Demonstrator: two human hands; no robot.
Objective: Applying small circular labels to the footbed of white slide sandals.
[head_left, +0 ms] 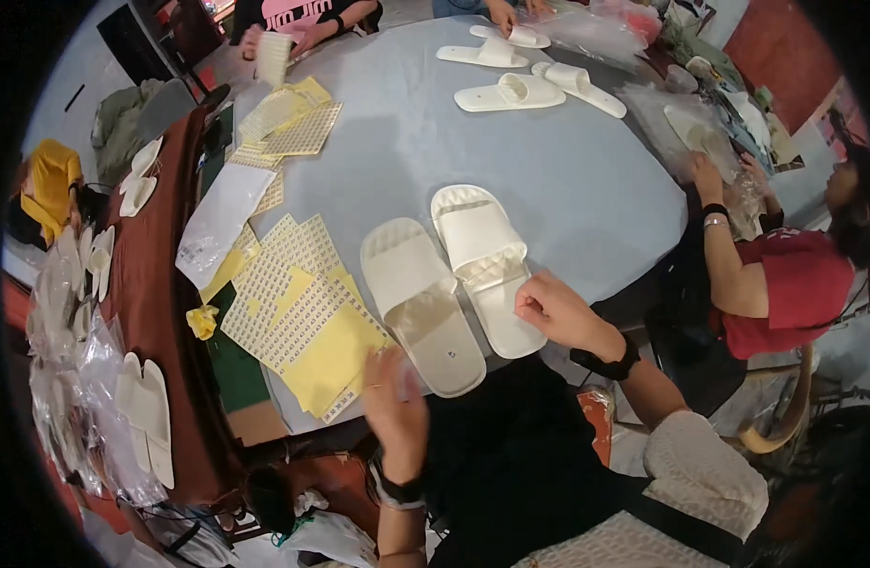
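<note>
Two cream slide slippers lie side by side before me, toes away from me. The left slipper (423, 312) has a small round mark on its heel. Over the heel end of the right slipper (487, 265) is my right hand (569, 314), its fingers curled and closed; whatever may be in them is hidden. My left hand (395, 412) hovers by the near edge of the sticker sheets (307, 327), left of the left slipper's heel. Motion smears its fingers, so their state is unclear. These yellow-backed sheets carry rows of small printed labels and overlap loosely.
A white plastic bag (222, 222) and more label sheets (302, 128) continue along the left of the blue-grey table (378, 170). Several slippers (511, 93) lie at the far side. Co-workers sit around; one in red (785, 293) handles bagged slippers at right. Bagged slippers line a brown-covered surface (146, 284).
</note>
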